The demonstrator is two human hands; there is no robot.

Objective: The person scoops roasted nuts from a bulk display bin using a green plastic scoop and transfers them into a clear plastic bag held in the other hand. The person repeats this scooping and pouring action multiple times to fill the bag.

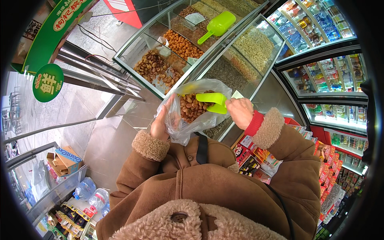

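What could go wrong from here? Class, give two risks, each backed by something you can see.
First, beans might spill: the left hand holds the thin plastic bag at one side, and its mouth is wide open. Second, the bag might snag or tear: the right hand holds a green scoop with its end inside the bag, over the beans.

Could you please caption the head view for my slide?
Left hand holding a plastic bag of brown beans, right hand a green scoop.
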